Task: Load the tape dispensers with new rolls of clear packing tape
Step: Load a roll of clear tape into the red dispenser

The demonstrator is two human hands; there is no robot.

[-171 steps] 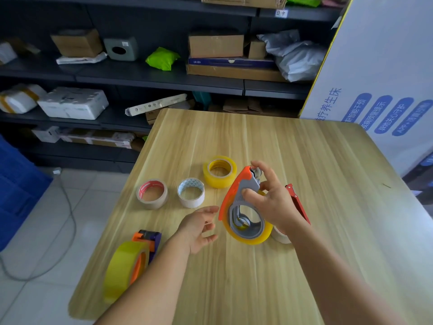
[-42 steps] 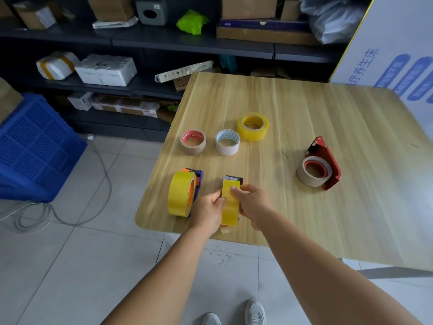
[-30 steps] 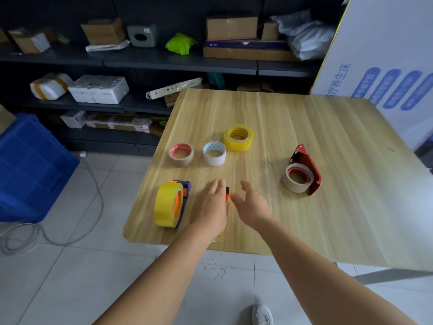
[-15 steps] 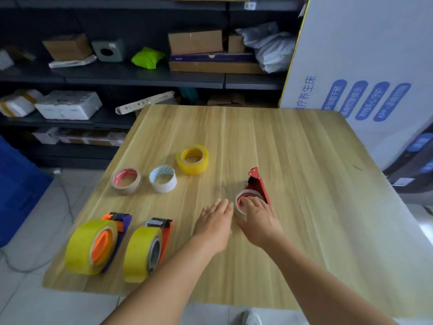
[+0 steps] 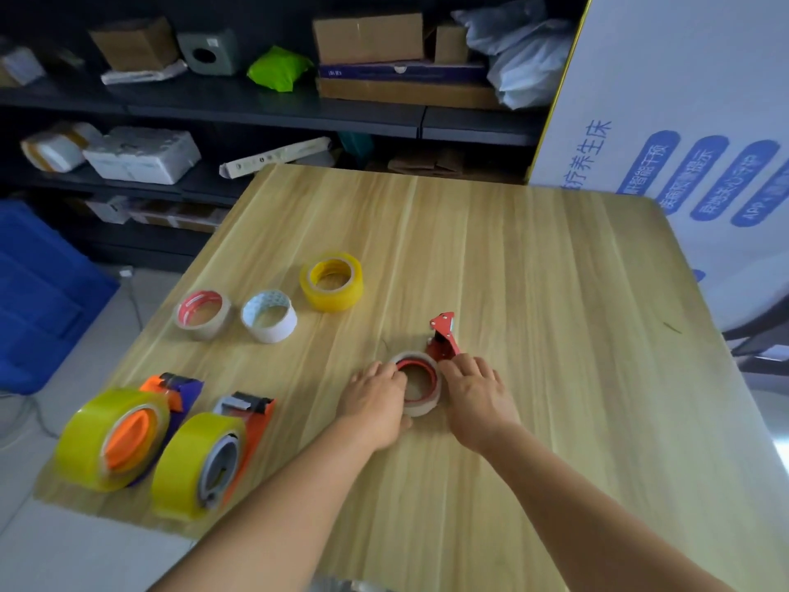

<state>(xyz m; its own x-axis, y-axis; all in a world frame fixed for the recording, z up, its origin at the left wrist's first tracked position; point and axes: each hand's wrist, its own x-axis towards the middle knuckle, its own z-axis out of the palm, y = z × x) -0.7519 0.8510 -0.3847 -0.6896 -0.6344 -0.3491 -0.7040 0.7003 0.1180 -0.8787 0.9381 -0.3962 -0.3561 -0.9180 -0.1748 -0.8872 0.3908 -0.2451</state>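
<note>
A red tape dispenser (image 5: 442,335) lies flat on the wooden table (image 5: 533,271), with a thin, pale roll with a red core (image 5: 420,405) seated in it. My left hand (image 5: 375,403) grips the roll's left rim. On the other side, my right hand (image 5: 478,390) covers the dispenser's body and hides most of it. Two dispensers loaded with full yellow-tinted rolls stand at the front left: a purple and orange one (image 5: 115,437) and an orange and grey one (image 5: 200,459).
Three loose rolls lie at mid-left: a yellow one (image 5: 332,280), a white one (image 5: 269,316) and a red-cored one (image 5: 203,308). Dark shelves (image 5: 273,108) with boxes stand behind. A white printed board (image 5: 683,121) leans at the right, and a blue crate (image 5: 38,292) sits on the floor at the left.
Both hands left the orange and grey dispenser standing at the front left and moved right to the red dispenser. They now close around its roll and body.
</note>
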